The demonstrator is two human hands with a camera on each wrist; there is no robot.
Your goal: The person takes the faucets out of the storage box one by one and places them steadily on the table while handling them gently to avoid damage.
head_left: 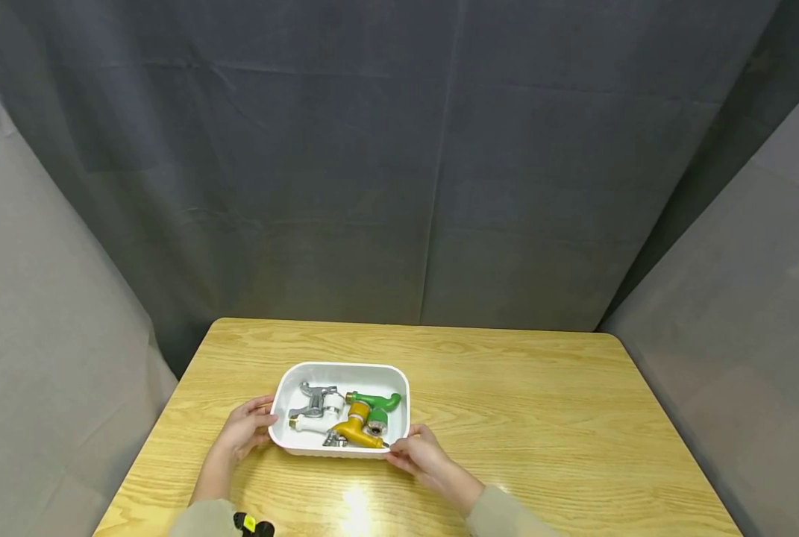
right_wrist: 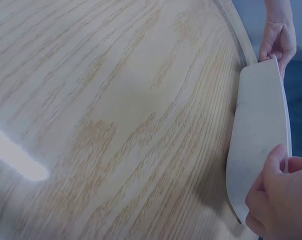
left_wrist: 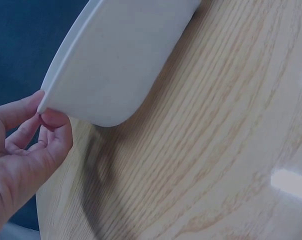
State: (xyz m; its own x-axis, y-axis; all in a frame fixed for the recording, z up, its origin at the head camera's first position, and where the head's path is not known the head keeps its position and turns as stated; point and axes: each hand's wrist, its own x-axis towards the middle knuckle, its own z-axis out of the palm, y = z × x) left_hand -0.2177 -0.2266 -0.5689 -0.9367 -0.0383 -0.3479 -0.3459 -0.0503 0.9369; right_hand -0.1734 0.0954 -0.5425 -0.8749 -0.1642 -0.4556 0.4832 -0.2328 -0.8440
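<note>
A white rectangular tray point(head_left: 292, 445) with rounded corners is held between both hands over the wooden table. My left hand point(head_left: 243, 429) pinches its rim at the left end; in the left wrist view thumb and fingers point(left_wrist: 56, 125) meet at the rim's edge. At the near right corner my right hand point(head_left: 426, 455) grips the rim, its thumb point(right_wrist: 275, 157) against the outer wall in the right wrist view. Inside lie several taps: a grey one point(head_left: 315, 399), a white one point(head_left: 318, 424), a yellow one point(head_left: 357, 426) and a green one point(head_left: 375, 400). Small silver fittings point(head_left: 334, 440) peek out beside the yellow tap.
The light wooden table point(head_left: 540, 418) has rounded far corners and a glossy glare spot near its front. Behind it hangs a dark grey curtain point(head_left: 345, 186), with paler cloth point(head_left: 50, 335) on both sides. A black and yellow object point(head_left: 253, 524) sits by the left sleeve.
</note>
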